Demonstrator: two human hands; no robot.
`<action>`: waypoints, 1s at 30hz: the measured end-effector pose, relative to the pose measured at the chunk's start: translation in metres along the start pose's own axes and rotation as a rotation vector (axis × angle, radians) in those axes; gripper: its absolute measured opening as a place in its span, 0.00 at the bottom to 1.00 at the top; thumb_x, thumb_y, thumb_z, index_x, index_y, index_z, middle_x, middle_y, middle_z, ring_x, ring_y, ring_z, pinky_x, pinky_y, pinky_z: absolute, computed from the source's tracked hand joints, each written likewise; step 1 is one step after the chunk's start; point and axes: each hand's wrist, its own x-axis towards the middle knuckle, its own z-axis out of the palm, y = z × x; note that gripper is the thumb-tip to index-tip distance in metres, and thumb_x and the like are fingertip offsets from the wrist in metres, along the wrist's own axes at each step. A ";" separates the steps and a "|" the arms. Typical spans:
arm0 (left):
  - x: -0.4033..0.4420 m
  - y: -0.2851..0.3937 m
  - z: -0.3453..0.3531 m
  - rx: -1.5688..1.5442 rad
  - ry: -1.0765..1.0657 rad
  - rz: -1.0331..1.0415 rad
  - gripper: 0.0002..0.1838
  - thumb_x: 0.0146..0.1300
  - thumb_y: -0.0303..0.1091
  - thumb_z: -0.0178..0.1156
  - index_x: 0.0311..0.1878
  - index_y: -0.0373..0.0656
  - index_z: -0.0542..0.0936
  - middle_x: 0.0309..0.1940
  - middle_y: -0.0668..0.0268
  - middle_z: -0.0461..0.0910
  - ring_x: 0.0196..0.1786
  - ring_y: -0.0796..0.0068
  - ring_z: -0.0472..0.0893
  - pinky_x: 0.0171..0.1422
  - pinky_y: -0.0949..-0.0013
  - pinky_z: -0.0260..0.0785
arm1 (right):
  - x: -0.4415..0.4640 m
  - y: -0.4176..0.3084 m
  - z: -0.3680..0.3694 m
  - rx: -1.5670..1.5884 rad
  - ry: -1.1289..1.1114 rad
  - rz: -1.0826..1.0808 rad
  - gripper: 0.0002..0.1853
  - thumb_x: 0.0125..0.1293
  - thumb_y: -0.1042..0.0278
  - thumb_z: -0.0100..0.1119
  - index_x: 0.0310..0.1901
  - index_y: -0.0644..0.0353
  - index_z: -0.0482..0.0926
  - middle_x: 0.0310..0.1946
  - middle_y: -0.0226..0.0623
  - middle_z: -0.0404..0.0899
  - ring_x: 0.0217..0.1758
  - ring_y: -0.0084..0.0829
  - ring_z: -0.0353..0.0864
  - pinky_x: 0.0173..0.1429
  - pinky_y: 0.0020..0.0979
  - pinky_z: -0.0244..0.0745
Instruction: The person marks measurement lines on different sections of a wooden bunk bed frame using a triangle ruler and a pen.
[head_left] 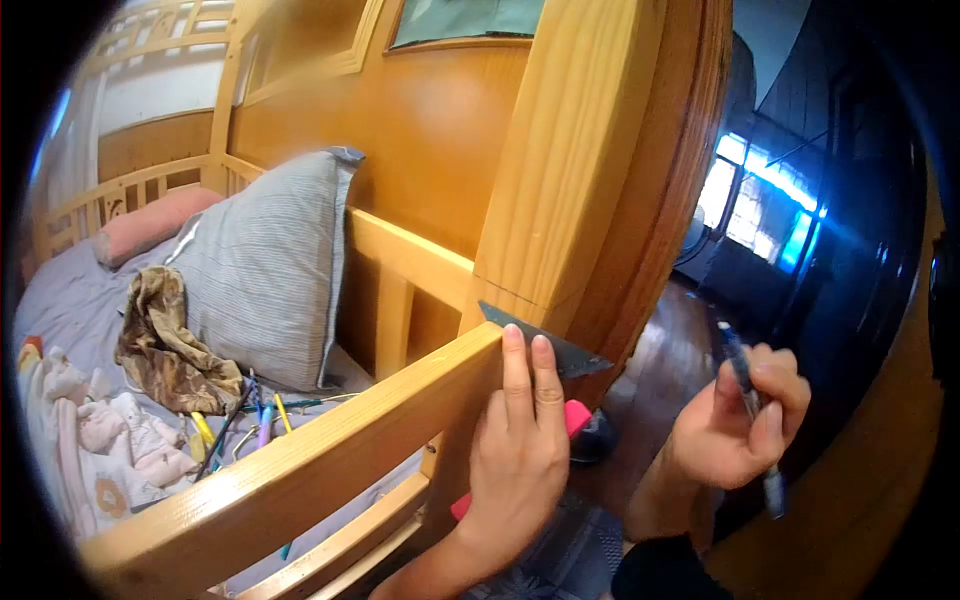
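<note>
My left hand point(520, 430) presses two straight fingertips onto a dark flat plate point(570, 350) with slanted ends, laid against the wooden bed post point(550, 150). My thumb and the other fingers on that hand are folded or hidden. Just above the plate, a thin dark line crosses the post. Something pink point(577, 416) shows beside the hand; its kind I cannot tell. To the right of the post, my right hand point(740, 420) is raised, its fingers closed around a pen point(740, 365) with a pale tip pointing up, clear of the wood.
A wooden bed rail point(300, 460) runs from the post toward the lower left. Behind it, the bed holds a striped grey pillow point(265, 270), a camouflage cloth point(165, 345), a pink bolster point(160, 225), several pens point(265, 425) and a patterned cloth point(125, 440). A window point(750, 210) glows behind at right.
</note>
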 end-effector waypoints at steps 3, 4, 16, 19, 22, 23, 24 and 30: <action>-0.001 0.007 -0.001 -0.145 -0.079 -0.075 0.32 0.61 0.24 0.54 0.68 0.23 0.58 0.66 0.34 0.57 0.53 0.39 0.75 0.56 0.57 0.71 | -0.049 -0.003 0.002 -0.173 0.414 0.308 0.28 0.73 0.41 0.37 0.51 0.61 0.71 0.33 0.37 0.75 0.23 0.19 0.69 0.29 0.13 0.66; -0.001 0.007 -0.001 -0.147 -0.064 -0.070 0.32 0.61 0.25 0.55 0.68 0.23 0.58 0.65 0.33 0.59 0.51 0.41 0.77 0.53 0.58 0.72 | -0.059 -0.003 0.001 -0.167 0.421 0.327 0.28 0.73 0.41 0.37 0.51 0.61 0.71 0.33 0.37 0.75 0.23 0.19 0.69 0.29 0.13 0.66; 0.000 0.010 -0.002 -0.161 -0.047 -0.082 0.30 0.61 0.25 0.53 0.67 0.24 0.61 0.64 0.32 0.61 0.55 0.40 0.75 0.56 0.58 0.70 | -0.081 -0.007 0.014 -0.127 -0.005 0.455 0.19 0.73 0.56 0.49 0.55 0.61 0.66 0.29 0.39 0.81 0.26 0.19 0.75 0.31 0.17 0.72; 0.001 0.008 -0.003 -0.155 -0.050 -0.069 0.30 0.61 0.23 0.52 0.67 0.25 0.60 0.64 0.32 0.60 0.57 0.39 0.74 0.59 0.57 0.69 | -0.079 -0.007 0.024 0.050 0.035 0.541 0.22 0.65 0.72 0.62 0.58 0.61 0.65 0.40 0.46 0.82 0.35 0.23 0.81 0.42 0.20 0.78; 0.002 0.004 -0.001 -0.165 -0.047 -0.073 0.32 0.60 0.22 0.54 0.68 0.28 0.60 0.66 0.36 0.60 0.60 0.39 0.72 0.61 0.56 0.68 | -0.080 -0.002 0.031 0.130 0.040 0.524 0.27 0.60 0.77 0.66 0.58 0.60 0.64 0.44 0.48 0.82 0.40 0.24 0.83 0.46 0.21 0.77; 0.002 0.002 0.000 -0.160 -0.035 -0.071 0.32 0.59 0.21 0.54 0.69 0.29 0.60 0.66 0.37 0.60 0.61 0.39 0.71 0.61 0.56 0.68 | -0.080 -0.001 0.034 0.126 0.042 0.529 0.27 0.60 0.77 0.66 0.58 0.60 0.64 0.44 0.48 0.82 0.40 0.24 0.83 0.46 0.21 0.77; 0.002 0.001 0.000 -0.181 -0.033 -0.084 0.34 0.58 0.21 0.56 0.69 0.32 0.60 0.67 0.39 0.60 0.62 0.39 0.71 0.61 0.56 0.68 | -0.080 -0.001 0.036 0.164 0.060 0.539 0.28 0.59 0.78 0.67 0.58 0.60 0.64 0.44 0.48 0.82 0.41 0.24 0.83 0.47 0.21 0.77; 0.000 0.001 0.000 -0.159 -0.042 -0.059 0.35 0.58 0.23 0.58 0.70 0.33 0.60 0.67 0.38 0.59 0.63 0.38 0.69 0.62 0.54 0.67 | -0.071 0.004 0.045 0.327 0.120 0.674 0.27 0.57 0.81 0.66 0.53 0.60 0.60 0.40 0.48 0.82 0.40 0.28 0.84 0.47 0.25 0.79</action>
